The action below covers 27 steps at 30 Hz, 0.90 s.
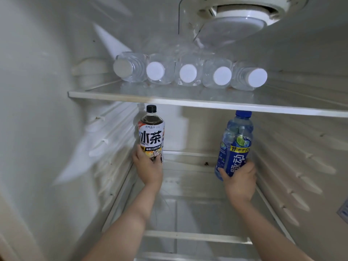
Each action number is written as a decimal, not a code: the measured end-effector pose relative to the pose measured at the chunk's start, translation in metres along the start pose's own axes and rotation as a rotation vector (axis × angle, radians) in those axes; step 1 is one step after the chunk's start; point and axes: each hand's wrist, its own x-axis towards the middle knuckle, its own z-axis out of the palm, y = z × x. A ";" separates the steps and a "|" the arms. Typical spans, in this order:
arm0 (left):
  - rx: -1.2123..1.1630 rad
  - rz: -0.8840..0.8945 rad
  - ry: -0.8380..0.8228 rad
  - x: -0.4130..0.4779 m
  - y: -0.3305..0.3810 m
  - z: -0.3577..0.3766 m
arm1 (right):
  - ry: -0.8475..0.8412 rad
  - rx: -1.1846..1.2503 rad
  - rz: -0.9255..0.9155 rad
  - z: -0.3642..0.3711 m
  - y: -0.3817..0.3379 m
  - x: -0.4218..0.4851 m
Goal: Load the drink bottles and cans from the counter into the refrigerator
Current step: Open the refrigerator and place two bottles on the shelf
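- Tea bottle (151, 132), black cap, stands upright at the left of the fridge (37, 110) compartment under the glass shelf (188, 102). The left hand (148, 166) grips its lower part, fingers curled round it.
- Blue bottle (235, 144), slightly tilted, is at the right of the same compartment. The right hand (240, 180) grips its base.
- Whether either bottle rests on anything cannot be told.
- Five water bottles (188, 73) lie side by side on the glass shelf, white caps facing out.

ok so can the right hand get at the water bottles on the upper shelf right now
Probably not yet: the right hand grips the blue bottle below the upper shelf. The water bottles lie caps forward with nothing in front, so once that hand is freed the way looks open.
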 end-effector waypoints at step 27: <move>-0.019 -0.031 0.101 0.040 -0.021 0.028 | 0.023 -0.014 0.121 0.041 -0.001 0.054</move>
